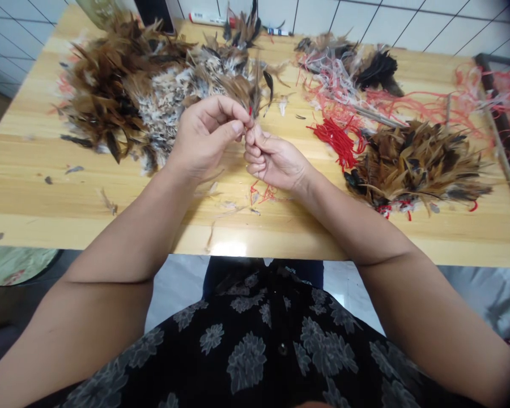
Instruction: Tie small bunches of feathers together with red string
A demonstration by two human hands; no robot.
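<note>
My left hand [208, 133] and my right hand [274, 156] meet fingertip to fingertip above the wooden table. A bit of red thread [250, 111] shows at the fingertips of my left hand, which is closed in a pinch. My right hand is closed too, its thumb and forefinger pinched at the base of a small bunch of brown feathers [255, 93] that points away from me. The quill ends are hidden by the fingers. Just beyond my left hand lies a heap of brown and pale feathers [161, 93].
To the right are a bundle of cut red threads [338, 139] and a pile of brown feather bunches [416, 161]. Pink netting strands [429, 107] run to a dark frame [499, 113]. A phone [155, 14] and markers [208, 20] sit at the back by the tiled wall.
</note>
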